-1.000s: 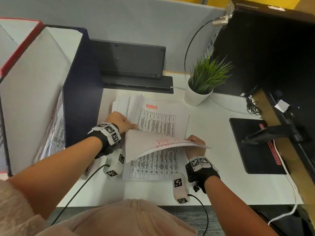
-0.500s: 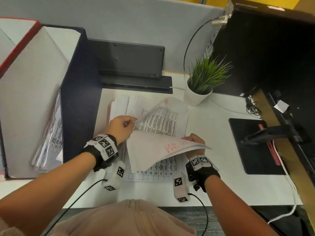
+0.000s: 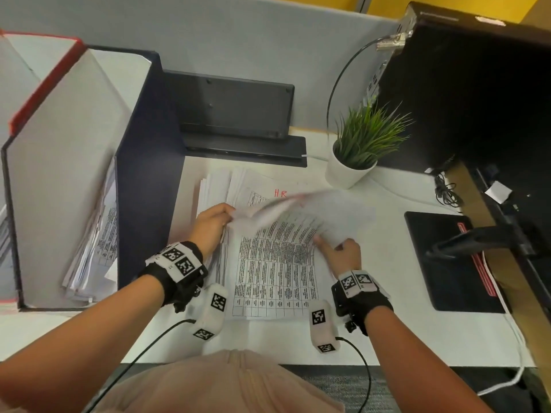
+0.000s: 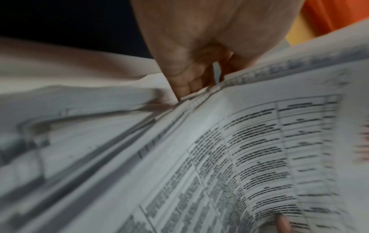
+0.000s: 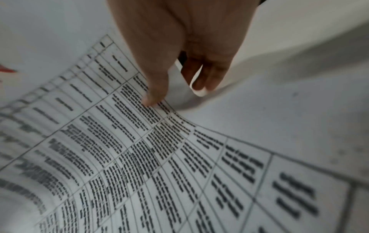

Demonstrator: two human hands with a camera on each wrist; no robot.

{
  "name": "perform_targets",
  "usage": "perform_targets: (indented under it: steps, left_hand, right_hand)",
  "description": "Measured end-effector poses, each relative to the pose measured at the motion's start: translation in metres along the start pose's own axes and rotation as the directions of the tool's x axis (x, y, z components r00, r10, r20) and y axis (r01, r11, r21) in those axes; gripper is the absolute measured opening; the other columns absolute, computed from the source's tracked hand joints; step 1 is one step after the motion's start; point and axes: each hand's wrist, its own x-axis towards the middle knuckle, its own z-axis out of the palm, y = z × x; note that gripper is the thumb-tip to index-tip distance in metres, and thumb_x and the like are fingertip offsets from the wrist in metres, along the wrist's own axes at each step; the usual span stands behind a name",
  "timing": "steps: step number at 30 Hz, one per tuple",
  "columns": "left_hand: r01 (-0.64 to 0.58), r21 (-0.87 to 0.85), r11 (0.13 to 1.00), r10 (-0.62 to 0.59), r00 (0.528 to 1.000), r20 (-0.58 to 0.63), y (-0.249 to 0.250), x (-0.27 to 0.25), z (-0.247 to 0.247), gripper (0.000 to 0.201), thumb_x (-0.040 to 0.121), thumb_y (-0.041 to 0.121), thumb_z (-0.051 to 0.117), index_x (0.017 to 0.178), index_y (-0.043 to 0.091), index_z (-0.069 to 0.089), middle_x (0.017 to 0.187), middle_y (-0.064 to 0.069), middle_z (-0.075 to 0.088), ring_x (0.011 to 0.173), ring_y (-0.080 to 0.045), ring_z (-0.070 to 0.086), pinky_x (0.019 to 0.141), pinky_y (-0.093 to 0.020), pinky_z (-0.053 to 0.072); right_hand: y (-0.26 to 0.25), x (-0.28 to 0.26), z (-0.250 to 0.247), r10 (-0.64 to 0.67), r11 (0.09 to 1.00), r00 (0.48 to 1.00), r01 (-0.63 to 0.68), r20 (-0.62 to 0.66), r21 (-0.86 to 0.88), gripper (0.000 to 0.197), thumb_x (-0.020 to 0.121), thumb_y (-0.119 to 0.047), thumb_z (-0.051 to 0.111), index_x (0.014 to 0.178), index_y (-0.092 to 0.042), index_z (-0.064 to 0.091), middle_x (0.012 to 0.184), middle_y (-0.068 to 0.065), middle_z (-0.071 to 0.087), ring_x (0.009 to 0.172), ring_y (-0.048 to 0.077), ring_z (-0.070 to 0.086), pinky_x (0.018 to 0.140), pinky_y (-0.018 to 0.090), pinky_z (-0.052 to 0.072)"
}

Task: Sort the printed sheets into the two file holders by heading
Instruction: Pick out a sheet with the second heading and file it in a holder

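Observation:
A stack of printed sheets (image 3: 214,186) lies mid-desk, and one exposed sheet (image 3: 262,193) is headed "HR" in red. Above it a printed table sheet (image 3: 277,263) curves up, its far part blurred. My left hand (image 3: 213,226) pinches its left edge (image 4: 201,93). My right hand (image 3: 343,253) grips the right edge, thumb (image 5: 153,97) on the print and fingers curled under. The dark blue file holder (image 3: 143,174) at left holds several sheets (image 3: 95,242). A red-edged holder (image 3: 44,81) stands beyond it.
A potted plant (image 3: 357,150) stands behind the stack to the right. A black keyboard (image 3: 232,108) leans on the grey partition. A black computer case (image 3: 477,99) and black pad (image 3: 447,257) fill the right. Cables trail off the desk's near edge.
My left hand lifted the "ADMIN" sheet off the stack and brought it towards the right-hand sheet. The "HR" sheet beneath is now uncovered. My right hand dropped slightly.

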Motion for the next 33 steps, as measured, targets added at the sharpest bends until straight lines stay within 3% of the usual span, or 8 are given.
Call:
perform_targets:
  steps: [3,5,10,17,21,24,30,33]
  left_hand:
    - [0.202,-0.29,0.935,-0.174,0.978,0.119,0.007,0.0,0.003,0.035,0.096,0.046,0.035,0.103,0.018,0.056,0.107,-0.012,0.06,0.1,-0.029,0.057,0.093,-0.041,0.044]
    - [0.203,-0.223,0.953,-0.168,0.972,0.165,0.012,-0.002,0.009,0.047,0.088,0.063,0.034,0.108,0.025,0.052,0.112,-0.004,0.059,0.108,-0.026,0.056,0.097,-0.042,0.042]
    - [-0.217,0.26,0.941,0.189,0.974,0.128,0.022,-0.011,0.021,0.043,0.086,0.014,0.063,0.126,0.014,0.048,0.116,-0.002,0.062,0.103,-0.015,0.06,0.082,-0.021,0.047]
    - [-0.538,0.133,0.832,0.552,0.828,-0.101,0.059,-0.028,0.009,0.039,0.087,0.005,0.06,0.123,0.012,0.049,0.107,0.009,0.063,0.096,0.002,0.062,0.08,-0.013,0.051]
    - [-0.519,0.07,0.852,0.524,0.842,-0.128,0.053,-0.035,0.01,0.034,0.083,0.007,0.067,0.112,0.021,0.055,0.101,0.012,0.062,0.089,0.011,0.06,0.073,-0.004,0.047]
    - [-0.45,0.125,0.884,0.461,0.884,-0.078,0.045,-0.033,0.015,0.033,0.087,0.013,0.064,0.119,0.009,0.059,0.105,0.009,0.062,0.092,0.003,0.06,0.071,-0.001,0.045]
    - [-0.547,0.085,0.833,0.554,0.824,-0.12,0.054,-0.033,0.01,0.023,0.085,0.018,0.066,0.103,0.033,0.062,0.092,0.027,0.063,0.088,0.01,0.063,0.073,-0.006,0.049]
    - [-0.448,0.166,0.878,0.463,0.884,-0.065,0.035,-0.027,0.009,0.021,0.085,0.023,0.066,0.105,0.027,0.062,0.094,0.012,0.067,0.09,-0.007,0.066,0.076,-0.021,0.055]
  right_hand:
    - [-0.011,-0.001,0.0,-0.085,0.995,0.995,0.087,-0.05,0.057,0.029,0.083,-0.035,0.066,0.097,-0.01,0.069,0.095,0.009,0.062,0.089,0.021,0.058,0.081,0.027,0.045]
    - [-0.021,-0.003,0.001,-0.074,0.97,0.996,0.081,-0.041,0.231,0.034,0.089,-0.029,0.061,0.118,-0.011,0.061,0.111,0.007,0.063,0.099,0.017,0.058,0.087,0.026,0.044]
    - [-0.046,-0.012,0.004,-0.174,0.907,0.981,0.195,-0.09,0.373,0.033,0.091,-0.017,0.058,0.122,-0.01,0.056,0.11,-0.001,0.061,0.101,0.012,0.057,0.075,0.006,0.047]
    - [-0.096,-0.024,-0.019,-0.297,0.743,0.929,0.371,-0.222,0.557,0.027,0.086,-0.015,0.064,0.109,-0.026,0.056,0.103,-0.019,0.064,0.096,-0.009,0.062,0.078,0.007,0.05]
    - [-0.092,-0.033,-0.012,-0.299,0.766,0.943,0.33,-0.148,0.552,0.033,0.081,-0.01,0.069,0.111,-0.017,0.059,0.102,-0.01,0.067,0.092,-0.004,0.065,0.081,0.017,0.055]
    - [-0.091,-0.038,-0.005,-0.295,0.797,0.945,0.324,-0.14,0.509,0.035,0.084,-0.009,0.066,0.117,-0.004,0.059,0.108,0.001,0.067,0.1,0.009,0.065,0.092,0.03,0.053]
    - [-0.091,-0.029,-0.008,-0.323,0.746,0.926,0.377,-0.198,0.549,0.025,0.08,-0.012,0.071,0.102,-0.02,0.063,0.094,-0.016,0.069,0.091,-0.002,0.067,0.075,0.014,0.054]
    - [-0.07,-0.032,0.003,-0.286,0.824,0.95,0.311,-0.126,0.473,0.036,0.078,-0.013,0.073,0.111,-0.016,0.06,0.1,-0.014,0.065,0.094,-0.004,0.064,0.082,0.015,0.053]
